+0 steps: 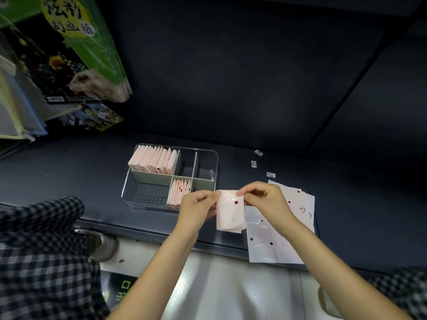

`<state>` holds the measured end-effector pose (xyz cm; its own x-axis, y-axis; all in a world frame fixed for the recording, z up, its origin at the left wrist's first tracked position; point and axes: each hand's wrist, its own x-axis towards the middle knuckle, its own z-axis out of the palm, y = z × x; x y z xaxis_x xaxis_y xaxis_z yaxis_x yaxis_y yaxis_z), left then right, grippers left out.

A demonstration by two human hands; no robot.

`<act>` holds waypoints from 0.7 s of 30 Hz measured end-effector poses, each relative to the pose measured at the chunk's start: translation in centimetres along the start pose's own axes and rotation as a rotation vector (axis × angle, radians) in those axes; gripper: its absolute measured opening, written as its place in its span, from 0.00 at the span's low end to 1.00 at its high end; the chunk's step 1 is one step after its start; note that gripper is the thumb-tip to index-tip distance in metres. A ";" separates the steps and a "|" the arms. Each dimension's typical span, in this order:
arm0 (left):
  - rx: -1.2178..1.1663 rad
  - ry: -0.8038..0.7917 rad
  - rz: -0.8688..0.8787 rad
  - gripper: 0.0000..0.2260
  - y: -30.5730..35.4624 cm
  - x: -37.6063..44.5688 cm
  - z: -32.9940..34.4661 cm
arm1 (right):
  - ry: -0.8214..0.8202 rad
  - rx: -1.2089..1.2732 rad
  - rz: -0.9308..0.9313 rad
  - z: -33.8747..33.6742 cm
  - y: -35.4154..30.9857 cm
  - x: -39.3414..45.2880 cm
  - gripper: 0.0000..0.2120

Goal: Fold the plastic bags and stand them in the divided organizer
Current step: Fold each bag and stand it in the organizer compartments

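1. Head view: your left hand [198, 207] pinches the top left edge of a folded plastic bag [230, 211], fingers curled on it
2. Your right hand [263, 199] pinches the bag's top right corner; the bag hangs between both hands, above the dark table's [69, 162] front edge
3. Clear divided organizer [209, 155] sits just beyond your left hand: back-left section packed w/ upright folded bags [152, 161], front-middle section holds a few more [179, 191]
4. Flat unfolded bags [272, 241] lie under & right of your right hand
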<state>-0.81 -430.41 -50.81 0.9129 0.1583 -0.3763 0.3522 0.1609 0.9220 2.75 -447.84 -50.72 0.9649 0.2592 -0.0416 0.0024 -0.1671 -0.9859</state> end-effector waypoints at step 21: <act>0.595 0.185 0.331 0.05 -3.1 1.1 -0.4 | 0.377 -0.358 0.067 1.8 1.5 0.5 0.03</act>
<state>-1.00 -430.32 -54.06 0.9601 0.2782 -0.0278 0.1630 -0.4760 0.8642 2.79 -446.20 -52.54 0.9934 -0.1122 0.0235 -0.0364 -0.5031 -0.8635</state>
